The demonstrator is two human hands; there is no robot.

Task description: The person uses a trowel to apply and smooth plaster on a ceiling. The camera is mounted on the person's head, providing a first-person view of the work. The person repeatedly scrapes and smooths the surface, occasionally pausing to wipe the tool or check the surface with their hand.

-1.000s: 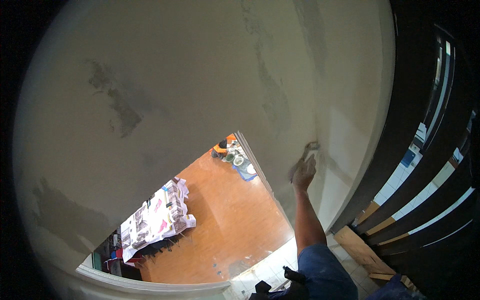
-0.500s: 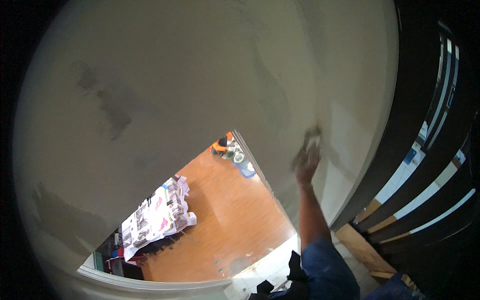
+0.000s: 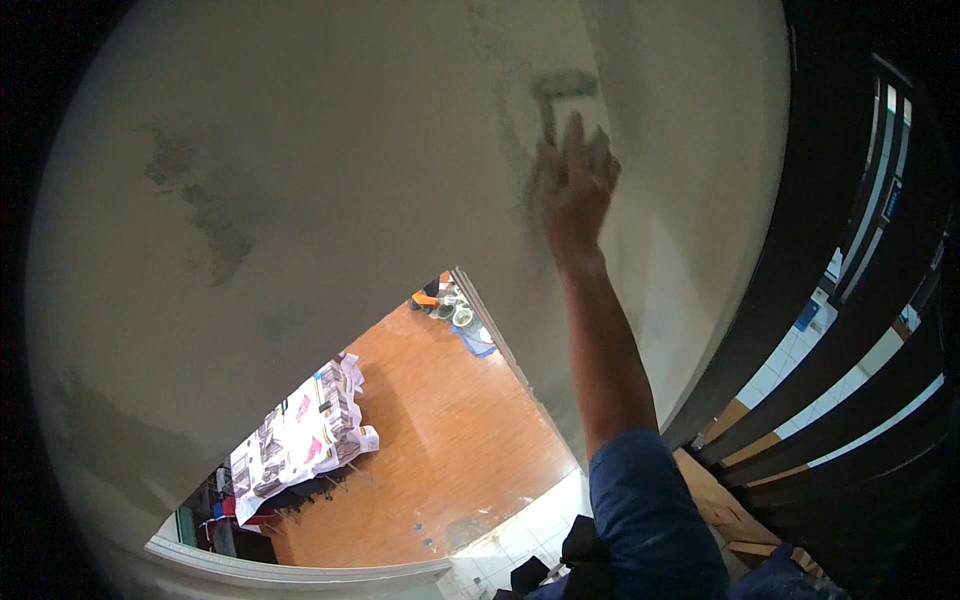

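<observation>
High against the grey-beige wall (image 3: pixel 360 150), my right hand (image 3: pixel 577 195) grips a putty knife (image 3: pixel 567 86) with a short handle and a wide dark blade. The fingers close round the handle, with part of them stretched toward the blade. The blade lies at the wall surface beside a darker, uneven streak; motion blur softens its outline. My right arm reaches up from the lower edge in a dark blue sleeve (image 3: pixel 655 505). My left hand is out of view.
Below the wall's lower edge, an opening shows an orange-brown floor (image 3: pixel 430 430), a table with a printed covering (image 3: pixel 300 430), and several containers (image 3: pixel 460 312). At right stand dark slats (image 3: pixel 800 410) and a wooden board (image 3: pixel 725 500). Darker patches (image 3: pixel 215 235) mark the wall at left.
My right hand has swept upward and somewhat left along the wall, carrying the putty knife. The arm is stretched higher, and the view has shifted slightly.
</observation>
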